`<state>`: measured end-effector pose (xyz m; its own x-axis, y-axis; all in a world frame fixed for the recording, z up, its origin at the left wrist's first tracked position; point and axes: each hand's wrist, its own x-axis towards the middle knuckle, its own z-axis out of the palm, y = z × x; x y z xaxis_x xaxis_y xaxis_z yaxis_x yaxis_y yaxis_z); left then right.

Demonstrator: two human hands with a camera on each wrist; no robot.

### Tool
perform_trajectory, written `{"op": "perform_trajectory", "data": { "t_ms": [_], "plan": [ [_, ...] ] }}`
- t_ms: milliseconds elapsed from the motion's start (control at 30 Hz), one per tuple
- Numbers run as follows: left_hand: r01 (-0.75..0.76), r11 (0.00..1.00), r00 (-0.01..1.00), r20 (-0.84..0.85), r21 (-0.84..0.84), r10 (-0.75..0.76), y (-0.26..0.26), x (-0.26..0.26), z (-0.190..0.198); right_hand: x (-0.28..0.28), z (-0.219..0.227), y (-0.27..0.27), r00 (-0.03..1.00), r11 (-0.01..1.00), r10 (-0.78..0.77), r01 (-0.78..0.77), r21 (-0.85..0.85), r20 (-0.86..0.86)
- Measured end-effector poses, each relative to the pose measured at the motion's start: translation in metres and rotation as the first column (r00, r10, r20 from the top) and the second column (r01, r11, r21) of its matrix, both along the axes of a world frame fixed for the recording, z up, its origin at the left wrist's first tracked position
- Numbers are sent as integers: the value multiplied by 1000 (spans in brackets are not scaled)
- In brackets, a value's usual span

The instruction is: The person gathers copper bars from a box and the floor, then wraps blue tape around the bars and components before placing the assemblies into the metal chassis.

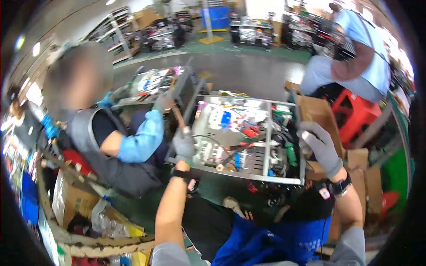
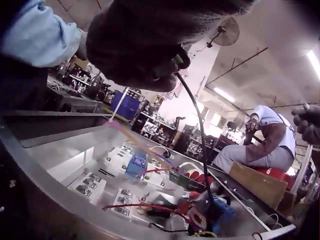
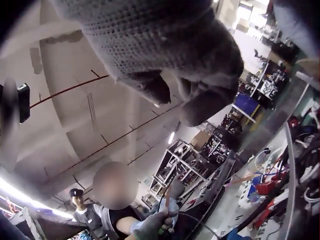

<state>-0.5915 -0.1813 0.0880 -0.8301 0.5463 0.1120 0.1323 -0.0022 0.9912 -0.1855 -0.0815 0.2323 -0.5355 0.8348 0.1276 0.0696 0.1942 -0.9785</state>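
Note:
My left hand [image 1: 183, 144], in a grey glove, grips a black cable [image 2: 196, 107] that trails down over the metal chassis [image 1: 286, 181]. In the head view a copper-coloured strip [image 1: 178, 116] rises from the top of that hand toward a neighbour's gloved hand [image 1: 162, 101]. Above the chassis's right side hovers my right hand [image 1: 320, 145], also gloved, its fingers loosely bent; a small pale spot shows at one fingertip [image 3: 158, 104]. Inside the chassis are white terminal blocks [image 2: 90, 186], a blue component [image 1: 226, 119] and red and black wires.
A person in blue sleeves [image 1: 144, 137] sits close on the left beside a second chassis [image 1: 184, 86]. Cardboard boxes [image 1: 317, 113] stand to the right, near a red stool [image 1: 355, 117] with another person seated. Loaded racks [image 1: 253, 33] line the back.

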Motion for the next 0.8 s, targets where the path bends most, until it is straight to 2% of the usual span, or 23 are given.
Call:
{"op": "perform_trajectory", "data": {
  "t_ms": [67, 133, 267, 333, 400, 433, 533, 600, 667, 700, 733, 767, 800],
  "plan": [
    [181, 970, 947, 237, 165, -217, 9, -55, -49, 24, 12, -2, 995, 997, -59, 55, 60, 80],
    [74, 990, 987, 135, 122, -90, 4, -12, -11, 48, 13, 3, 983, 980, -176, 169, 107, 59],
    [36, 997, 988, 145, 73, -46, 12, -13, -16, 91, 18, 18, 916, 920, -392, 389, 49, 88],
    [64, 998, 989, 137, -3, -63, 10, -7, -12, 112, 8, 29, 904, 912, -410, 410, 30, 120],
    [58, 998, 988, 144, -17, -55, 14, -19, -31, 125, -7, 42, 879, 886, -460, 464, -7, 126],
    [56, 998, 988, 149, -42, -50, 16, -22, -34, 128, -8, 48, 860, 873, -475, 487, -27, 186],
    [32, 992, 977, 212, -124, -5, 16, -29, -41, 138, -25, 82, 866, 868, -469, 488, -90, 176],
    [-25, 989, 991, 125, -149, 44, 19, -25, -38, 150, -49, 111, 869, 872, -471, 484, -67, 149],
    [-7, 991, 959, 281, -132, 44, 21, -28, -33, 155, -68, 139, 876, 891, -452, 454, 28, 168],
    [-12, 993, 963, 266, -117, 43, 19, -29, -35, 150, -65, 145, 857, 865, -477, 497, -70, 196],
    [-22, 995, 968, 247, -100, 46, 17, -28, -36, 147, -73, 156, 854, 865, -483, 500, -46, 194],
    [-51, 992, 978, 196, -113, 72, 16, -22, -28, 155, -90, 173, 893, 895, -428, 440, -76, 141],
    [-58, 990, 986, 148, -126, 76, 19, -14, -23, 143, -88, 169, 884, 891, -455, 453, 46, 112]
  ]
}}
